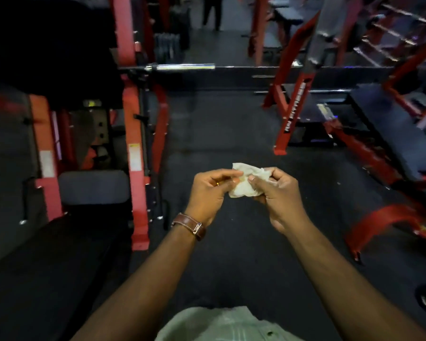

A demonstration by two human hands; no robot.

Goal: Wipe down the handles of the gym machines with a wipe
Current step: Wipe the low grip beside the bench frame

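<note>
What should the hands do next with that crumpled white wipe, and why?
Probably spread it flatter first. Both the left hand and right hand pinch the wipe, which is bunched up over the floor, touching no machine. The nearest red frame stands to the left.

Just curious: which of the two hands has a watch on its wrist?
The left hand: a brown leather watch strap circles its wrist. The right hand has a bare wrist. Both grip the wipe.
</note>
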